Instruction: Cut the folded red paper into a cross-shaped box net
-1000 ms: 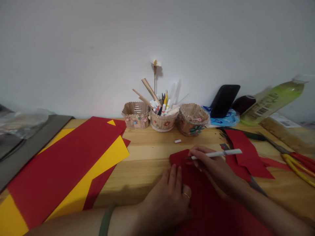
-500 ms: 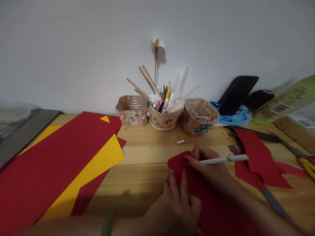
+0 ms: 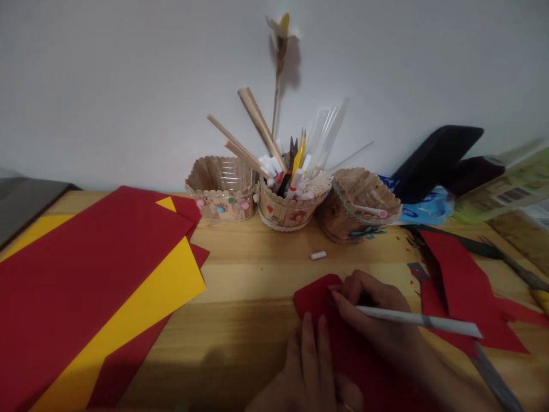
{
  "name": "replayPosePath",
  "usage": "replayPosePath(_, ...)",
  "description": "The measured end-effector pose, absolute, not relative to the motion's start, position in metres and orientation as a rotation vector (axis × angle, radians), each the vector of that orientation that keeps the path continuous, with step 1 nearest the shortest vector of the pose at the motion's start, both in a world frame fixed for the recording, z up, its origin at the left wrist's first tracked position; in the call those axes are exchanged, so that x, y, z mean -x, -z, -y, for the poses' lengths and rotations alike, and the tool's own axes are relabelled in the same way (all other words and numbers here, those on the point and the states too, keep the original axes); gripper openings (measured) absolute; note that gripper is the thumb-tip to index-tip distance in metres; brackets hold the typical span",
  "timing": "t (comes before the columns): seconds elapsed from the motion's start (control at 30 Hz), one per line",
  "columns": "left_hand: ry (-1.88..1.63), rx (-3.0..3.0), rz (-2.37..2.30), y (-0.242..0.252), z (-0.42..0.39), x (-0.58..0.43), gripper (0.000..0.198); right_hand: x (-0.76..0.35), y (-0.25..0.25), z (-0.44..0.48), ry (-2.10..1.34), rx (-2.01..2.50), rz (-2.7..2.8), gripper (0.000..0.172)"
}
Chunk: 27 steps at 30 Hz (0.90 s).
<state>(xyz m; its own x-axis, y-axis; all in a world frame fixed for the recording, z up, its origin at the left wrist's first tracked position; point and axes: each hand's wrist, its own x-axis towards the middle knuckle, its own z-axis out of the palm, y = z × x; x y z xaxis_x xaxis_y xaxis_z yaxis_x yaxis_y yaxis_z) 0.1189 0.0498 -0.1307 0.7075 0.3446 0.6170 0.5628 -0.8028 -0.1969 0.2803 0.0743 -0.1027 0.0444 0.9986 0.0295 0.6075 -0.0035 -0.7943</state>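
Note:
A piece of red paper (image 3: 315,296) with clipped corners lies on the wooden table in front of me. My left hand (image 3: 311,366) rests on its left side, fingers stretched out and pressing it flat. In my right hand (image 3: 377,312) is a slim white marker pen (image 3: 422,320), pinched with its tip down at the upper part of the paper. Fingers partly hide the tip, so any mark there cannot be made out. A small white pen cap (image 3: 318,255) lies on the table just beyond the paper.
Large red sheets (image 3: 107,257) and a yellow sheet (image 3: 171,274) overlap at left. Behind stand three decorated wooden baskets, the middle basket (image 3: 294,212) full of pens and sticks. Red offcuts (image 3: 467,280) and scissors (image 3: 521,272) lie at right, near a green bottle (image 3: 506,183).
The view has shifted closer and lower, so the baskets appear larger. Both hands keep their places on the red paper, and the marker pen stays in my right hand.

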Motion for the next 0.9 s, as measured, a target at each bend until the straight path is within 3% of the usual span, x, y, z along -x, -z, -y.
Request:
replayPosePath(0.33,0.693,2.566,0.618,0.147,-0.044,-0.112,0.013,-0.285,0.109,-0.075,-0.796,1.706,1.633,0.027)
replayPosePath(0.57,0.742,2.557,0.636,0.131,-0.051,-0.116,0.023,-0.286,0.111,-0.074,-0.867,1.715,1.555,0.028)
replayPosePath(0.9,0.586,2.631,0.594,0.139,-0.044,-0.110,0.017,-0.283,0.106,-0.080,-0.890,1.717,1.422,0.029)
